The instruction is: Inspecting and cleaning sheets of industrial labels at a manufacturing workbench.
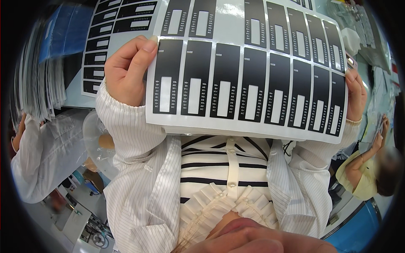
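A wide white backing sheet of black stick-on labels (pixel 226 63) is held up in front of my chest, tilted and slightly bowed. Its labels stand in two rows, each with a white window and small white print. A bare white gap shows between labels in the upper row. My left hand (pixel 130 69) pinches the sheet's left edge, thumb on top and fingers curled. At the opposite edge my right hand (pixel 355 95) grips it, its fingers partly hidden behind the sheet.
Another sheet of black labels (pixel 96 42) lies on the table at the far left. Beyond it are a thick stack of papers (pixel 40 80) and a blue packet (pixel 67 31). A person's yellow sleeve (pixel 358 175) is at right; a person in white (pixel 55 156) is at left.
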Available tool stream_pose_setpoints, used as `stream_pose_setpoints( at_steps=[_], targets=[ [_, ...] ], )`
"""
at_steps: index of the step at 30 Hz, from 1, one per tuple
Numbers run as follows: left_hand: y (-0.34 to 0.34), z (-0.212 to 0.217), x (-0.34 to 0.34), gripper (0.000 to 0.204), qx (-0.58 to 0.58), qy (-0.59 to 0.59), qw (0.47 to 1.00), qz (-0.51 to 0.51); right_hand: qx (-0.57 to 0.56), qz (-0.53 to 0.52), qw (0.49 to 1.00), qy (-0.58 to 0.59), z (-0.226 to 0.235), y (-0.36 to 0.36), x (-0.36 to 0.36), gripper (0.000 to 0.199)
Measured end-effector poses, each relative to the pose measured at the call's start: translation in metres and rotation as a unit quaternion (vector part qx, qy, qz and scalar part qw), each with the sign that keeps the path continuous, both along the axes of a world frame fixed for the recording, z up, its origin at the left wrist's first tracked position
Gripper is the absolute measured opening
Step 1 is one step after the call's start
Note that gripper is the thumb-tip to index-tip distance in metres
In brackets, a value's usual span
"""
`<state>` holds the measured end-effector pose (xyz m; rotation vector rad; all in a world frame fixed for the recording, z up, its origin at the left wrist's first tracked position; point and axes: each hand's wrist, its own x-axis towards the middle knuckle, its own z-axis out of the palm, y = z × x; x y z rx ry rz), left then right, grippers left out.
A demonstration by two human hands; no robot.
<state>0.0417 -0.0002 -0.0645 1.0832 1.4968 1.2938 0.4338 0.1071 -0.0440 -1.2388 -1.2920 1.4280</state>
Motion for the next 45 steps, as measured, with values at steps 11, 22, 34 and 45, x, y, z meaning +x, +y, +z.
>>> stream_pose_setpoints(
  at_steps=[11,22,34,45],
  targets=[
    [0.000,-0.001,-0.004,0.022,-0.001,0.003,1.000,-0.015,0.012,0.008,1.000,-0.017,0.000,0.001,0.002,0.015],
    [-0.002,-0.004,-0.006,0.021,0.002,-0.014,0.999,-0.034,0.003,-0.010,1.000,-0.002,-0.003,0.000,-0.001,0.014],
    [-0.001,-0.003,-0.004,0.020,0.002,-0.003,1.000,-0.024,0.008,0.021,1.000,-0.011,-0.003,0.001,0.004,0.015],
    [-0.004,0.001,-0.006,0.022,-0.037,-0.057,0.998,-0.010,-0.022,-0.008,1.000,-0.015,-0.009,0.003,0.002,0.016]
  ],
)
